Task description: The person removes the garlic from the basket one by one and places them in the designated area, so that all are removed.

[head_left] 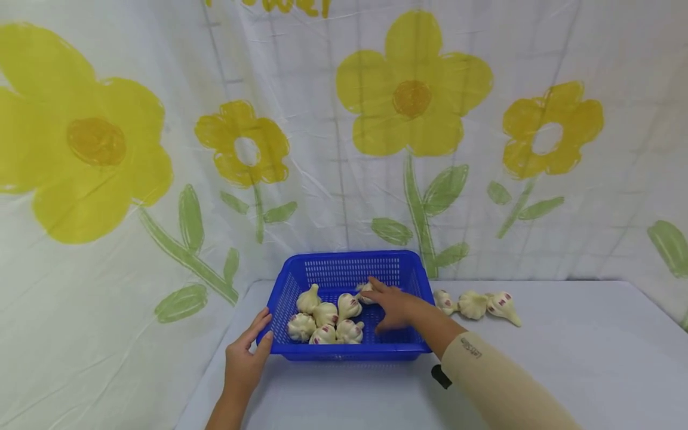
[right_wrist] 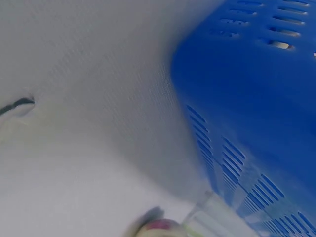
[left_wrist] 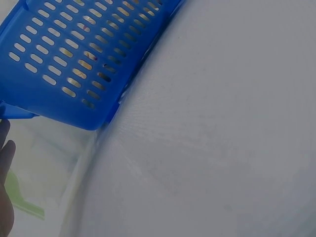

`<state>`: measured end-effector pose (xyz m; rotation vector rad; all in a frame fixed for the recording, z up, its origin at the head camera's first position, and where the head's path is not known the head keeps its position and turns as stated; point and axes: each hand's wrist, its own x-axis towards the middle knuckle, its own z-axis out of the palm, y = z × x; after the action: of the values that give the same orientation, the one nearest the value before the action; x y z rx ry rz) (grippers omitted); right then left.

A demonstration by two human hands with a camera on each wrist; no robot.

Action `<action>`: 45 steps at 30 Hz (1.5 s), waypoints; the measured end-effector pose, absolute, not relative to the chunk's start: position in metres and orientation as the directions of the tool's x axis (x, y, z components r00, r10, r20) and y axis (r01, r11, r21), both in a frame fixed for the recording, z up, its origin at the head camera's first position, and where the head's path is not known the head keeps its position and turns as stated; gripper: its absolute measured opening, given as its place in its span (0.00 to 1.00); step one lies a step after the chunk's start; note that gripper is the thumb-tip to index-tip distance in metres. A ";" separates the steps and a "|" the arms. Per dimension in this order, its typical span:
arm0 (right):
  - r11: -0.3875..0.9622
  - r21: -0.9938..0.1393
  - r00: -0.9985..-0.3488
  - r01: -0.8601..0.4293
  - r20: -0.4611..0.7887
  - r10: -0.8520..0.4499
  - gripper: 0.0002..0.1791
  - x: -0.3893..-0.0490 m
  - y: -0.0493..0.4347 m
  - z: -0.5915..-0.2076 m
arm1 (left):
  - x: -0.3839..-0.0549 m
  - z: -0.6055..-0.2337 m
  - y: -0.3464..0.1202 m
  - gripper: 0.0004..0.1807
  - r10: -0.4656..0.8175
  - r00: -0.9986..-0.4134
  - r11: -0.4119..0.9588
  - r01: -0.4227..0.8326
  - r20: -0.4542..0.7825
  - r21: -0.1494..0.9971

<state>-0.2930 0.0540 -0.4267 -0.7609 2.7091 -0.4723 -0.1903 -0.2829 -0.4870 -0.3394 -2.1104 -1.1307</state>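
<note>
A blue plastic basket with slotted walls stands on the white table, holding several garlic bulbs, mostly in its left half. My left hand touches the basket's left rim near the front corner, fingers extended and thumb apart. In the left wrist view, part of that hand shows below the basket's rim. My right hand reaches over the right wall into the basket. Its fingers are spread above a garlic bulb toward the back, partly covering it, while the thumb stands away from that bulb.
Right of the basket, three garlic bulbs lie in a row on the white tabletop. A white curtain with painted yellow flowers hangs behind. A small black object shows beside the right sleeve.
</note>
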 end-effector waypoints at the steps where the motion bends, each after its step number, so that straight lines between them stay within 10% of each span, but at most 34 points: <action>1: 0.809 -0.369 -0.824 -0.457 -0.168 -0.541 0.48 -0.293 0.054 -0.427 | -0.190 -0.487 -0.283 0.20 -0.095 -0.712 0.582 0.527 0.696 0.619; 17: 0.835 -0.323 -0.874 -0.445 -0.047 -0.484 0.28 -0.297 0.055 -0.430 | -0.192 -0.489 -0.283 0.20 -0.096 -0.688 0.594 0.540 0.719 0.596; 45: 0.854 -0.350 -0.871 -0.384 -0.170 -0.461 0.34 -0.298 0.056 -0.428 | -0.192 -0.485 -0.277 0.20 -0.109 -0.658 0.587 0.562 0.745 0.582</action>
<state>-0.2982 0.0560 -0.4280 -0.6452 2.7817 -0.4501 -0.1915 -0.2768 -0.4849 -0.3599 -2.0389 -1.0980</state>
